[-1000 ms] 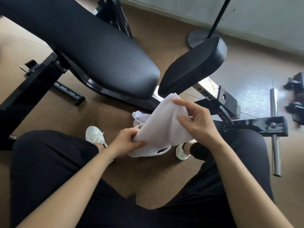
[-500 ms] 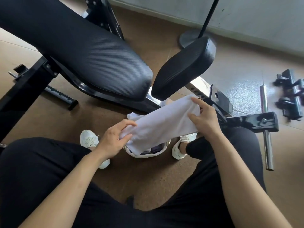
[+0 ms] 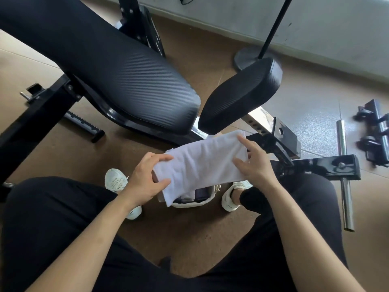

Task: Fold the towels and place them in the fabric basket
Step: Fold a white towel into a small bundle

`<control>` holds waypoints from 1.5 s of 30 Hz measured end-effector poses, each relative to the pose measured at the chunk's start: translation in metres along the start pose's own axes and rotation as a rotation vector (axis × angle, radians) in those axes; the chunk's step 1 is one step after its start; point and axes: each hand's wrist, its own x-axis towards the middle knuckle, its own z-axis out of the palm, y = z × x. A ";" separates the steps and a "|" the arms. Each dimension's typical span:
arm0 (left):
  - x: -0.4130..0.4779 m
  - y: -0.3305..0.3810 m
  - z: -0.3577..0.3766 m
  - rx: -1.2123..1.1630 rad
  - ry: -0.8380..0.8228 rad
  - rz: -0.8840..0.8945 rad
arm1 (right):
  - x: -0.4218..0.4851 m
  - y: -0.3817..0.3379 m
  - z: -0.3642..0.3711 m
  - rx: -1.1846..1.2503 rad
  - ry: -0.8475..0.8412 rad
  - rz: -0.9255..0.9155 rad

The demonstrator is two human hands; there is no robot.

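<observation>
towel: white towel [image 3: 202,163], folded into a long band, held in the air between the knees, directly over the basket, slanting up toward the right
left hand: left hand [image 3: 143,180] grips the towel's near-left end, thumb on the near side, forefinger over the top. Other fingers hidden under the cloth
right hand: right hand [image 3: 256,165] holds the far-right end, thumb on top, forefinger along the far corner. Can't see what the remaining fingers do underneath
basket: pale fabric basket [image 3: 189,205] on the floor between the feet. Only the near rim shows, the rest is covered by the towel
basket contents: dark folded cloth [image 3: 200,194] visible just under the towel's near edge. Count and type unreadable
far side of towel: a bit of white cloth pokes out behind its left end, can't tell if it's the same towel
feet: left shoe [image 3: 115,180] partly behind the left hand, right shoe [image 3: 229,199] partly behind the right wrist and trouser leg
bench: black back pad [image 3: 126,81] cut off at the top-left, seat pad [image 3: 242,95] just beyond the towel
frame: black bench frame [image 3: 328,165] runs behind the right hand, joint there hidden
floor right: steel bar [image 3: 345,186] passes through the frame end. Black metal parts [image 3: 374,131] cut off by the right edge, can't identify
stand: round base [image 3: 246,57] half hidden behind the seat pad, pole leaves the frame at the top
</observation>
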 end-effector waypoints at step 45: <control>0.007 0.003 0.011 -0.204 -0.006 -0.017 | -0.045 -0.038 0.085 -0.025 -0.258 -0.517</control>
